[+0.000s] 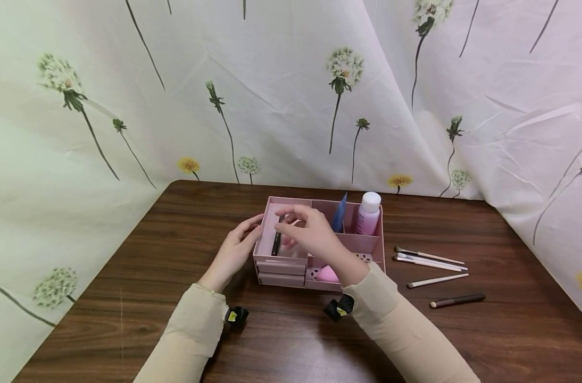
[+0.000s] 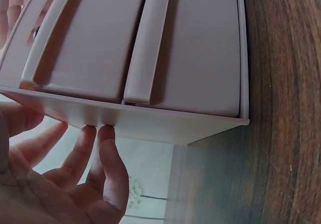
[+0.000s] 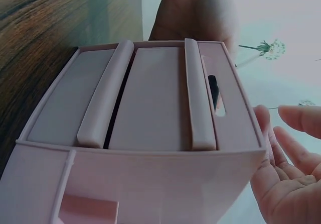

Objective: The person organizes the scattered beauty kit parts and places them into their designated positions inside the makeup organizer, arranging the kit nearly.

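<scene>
A pink desktop organizer [image 1: 281,280] stands on the wooden table, two drawers at its front left. My left hand [image 1: 231,250] rests its fingertips on the organizer's left side; the left wrist view has the same fingers [image 2: 113,158] against the side wall. Over the top left compartment hovers my right hand [image 1: 315,231], thumb and forefinger apart with nothing pinched between them. A slim black pen-like stick [image 1: 276,243] lies in that compartment, just left of the right fingers. Part of it shows dark through the front slot in the right wrist view. The right hand hides some of the organizer's middle.
In the back compartments stand a blue tube [image 1: 339,215] and a white-capped bottle with pink contents [image 1: 367,215]. A pink sponge [image 1: 326,274] sits in the lower front section. Several makeup brushes, including a dark one [image 1: 457,301], lie right of the organizer. Patterned cloth [image 1: 291,106] hangs behind.
</scene>
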### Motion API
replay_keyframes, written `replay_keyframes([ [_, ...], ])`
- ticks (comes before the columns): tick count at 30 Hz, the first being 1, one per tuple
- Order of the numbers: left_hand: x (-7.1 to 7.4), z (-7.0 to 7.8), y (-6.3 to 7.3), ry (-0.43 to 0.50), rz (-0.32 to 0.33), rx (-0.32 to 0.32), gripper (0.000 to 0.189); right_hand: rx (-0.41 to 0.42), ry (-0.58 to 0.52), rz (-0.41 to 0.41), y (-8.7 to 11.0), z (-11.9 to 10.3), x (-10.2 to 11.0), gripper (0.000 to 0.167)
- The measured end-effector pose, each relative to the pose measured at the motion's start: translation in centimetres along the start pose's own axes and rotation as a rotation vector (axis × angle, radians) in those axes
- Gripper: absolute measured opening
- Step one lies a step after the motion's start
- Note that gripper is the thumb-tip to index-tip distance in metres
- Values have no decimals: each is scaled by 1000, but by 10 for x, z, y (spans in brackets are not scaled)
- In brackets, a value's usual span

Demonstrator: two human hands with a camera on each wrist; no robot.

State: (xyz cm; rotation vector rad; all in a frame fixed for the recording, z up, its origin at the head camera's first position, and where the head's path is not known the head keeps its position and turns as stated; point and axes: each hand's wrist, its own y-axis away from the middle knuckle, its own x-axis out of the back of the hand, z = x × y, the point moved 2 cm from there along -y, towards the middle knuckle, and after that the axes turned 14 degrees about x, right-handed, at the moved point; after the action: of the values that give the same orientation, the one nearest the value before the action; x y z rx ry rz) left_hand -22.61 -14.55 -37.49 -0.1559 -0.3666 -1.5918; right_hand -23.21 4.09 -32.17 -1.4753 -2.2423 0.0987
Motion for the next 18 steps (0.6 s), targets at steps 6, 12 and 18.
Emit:
replay_keyframes([
  [6, 0, 0, 1, -12, 2, 5, 44, 23, -36, 11, 10, 2, 5, 36],
  [12, 0, -1, 1, -5, 2, 2, 44, 60, -67, 23, 19, 4, 11, 34],
  [18, 0, -1, 0, 4, 4, 10, 44, 47, -95, 29, 29, 3, 18, 35],
])
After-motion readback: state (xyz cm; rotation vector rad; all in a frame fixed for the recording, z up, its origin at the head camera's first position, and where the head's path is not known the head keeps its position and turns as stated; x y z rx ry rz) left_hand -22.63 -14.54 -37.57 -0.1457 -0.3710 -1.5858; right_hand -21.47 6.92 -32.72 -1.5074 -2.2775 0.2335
